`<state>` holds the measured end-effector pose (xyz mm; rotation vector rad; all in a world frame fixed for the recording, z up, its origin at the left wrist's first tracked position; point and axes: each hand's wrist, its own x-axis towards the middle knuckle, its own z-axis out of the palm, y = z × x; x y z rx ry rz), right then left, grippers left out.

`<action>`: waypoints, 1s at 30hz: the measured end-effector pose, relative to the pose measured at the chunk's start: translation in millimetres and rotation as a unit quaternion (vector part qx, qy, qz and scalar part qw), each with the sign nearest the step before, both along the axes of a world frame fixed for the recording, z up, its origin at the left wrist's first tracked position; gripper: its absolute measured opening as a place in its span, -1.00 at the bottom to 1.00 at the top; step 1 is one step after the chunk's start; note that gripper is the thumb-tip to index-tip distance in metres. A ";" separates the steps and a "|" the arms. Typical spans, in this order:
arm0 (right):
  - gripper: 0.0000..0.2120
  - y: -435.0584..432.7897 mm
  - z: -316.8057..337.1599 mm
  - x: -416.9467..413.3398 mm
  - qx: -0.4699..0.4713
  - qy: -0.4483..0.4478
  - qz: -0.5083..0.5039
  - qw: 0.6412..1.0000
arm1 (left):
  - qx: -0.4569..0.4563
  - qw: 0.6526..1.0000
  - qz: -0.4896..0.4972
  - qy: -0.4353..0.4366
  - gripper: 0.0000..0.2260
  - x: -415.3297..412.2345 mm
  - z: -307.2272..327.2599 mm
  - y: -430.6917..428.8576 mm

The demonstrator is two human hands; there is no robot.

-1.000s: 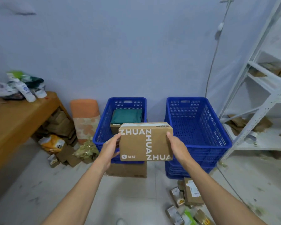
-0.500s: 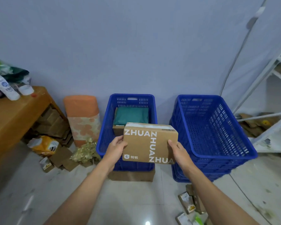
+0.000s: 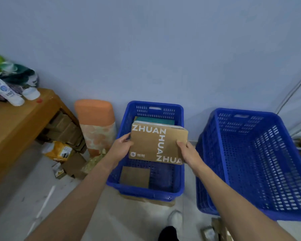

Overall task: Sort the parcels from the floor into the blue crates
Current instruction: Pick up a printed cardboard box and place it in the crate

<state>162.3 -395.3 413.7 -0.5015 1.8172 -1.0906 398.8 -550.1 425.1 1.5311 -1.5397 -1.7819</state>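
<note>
A brown cardboard parcel (image 3: 153, 143) printed "ZHUAN" in white hangs over the middle of the left blue crate (image 3: 123, 186). My left hand (image 3: 121, 147) grips its left edge and my right hand (image 3: 188, 152) grips its right edge. Under it in that crate lie a small flat brown parcel (image 3: 135, 176) near the front and a green packet (image 3: 155, 119) at the back, mostly hidden. The right blue crate (image 3: 285, 164) stands beside it, with nothing visible inside.
A wooden table (image 3: 16, 124) with bottles and bags stands at the left, cardboard boxes under it. An orange roll (image 3: 94, 119) leans on the wall. Loose parcels (image 3: 214, 230) lie on the floor at the bottom right. A shoe (image 3: 175, 220) shows below the left crate.
I have stepped closer and carried the parcel forward, from in front of the left crate to above its inside. Both hands keep their hold on its sides.
</note>
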 end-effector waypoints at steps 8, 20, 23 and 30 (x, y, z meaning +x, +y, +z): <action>-0.66 -64.1 -61.3 -18.0 0.055 -0.016 0.053 0.997 | 0.016 0.997 0.051 -0.058 -0.54 -9.3 -42.8 -41.7; -0.49 -101.2 -182.8 3.4 0.180 -0.058 0.051 0.981 | 0.094 0.979 -0.051 -0.172 -0.45 -6.7 -164.2 -83.6; -0.43 -109.8 -216.8 16.3 0.206 -0.058 0.047 0.976 | 0.098 0.973 -0.057 -0.203 -0.44 -5.9 -192.1 -94.5; -0.43 -136.5 -280.4 31.4 0.240 -0.037 0.037 0.969 | 0.060 0.970 -0.075 -0.222 -0.51 -5.6 -250.5 -117.0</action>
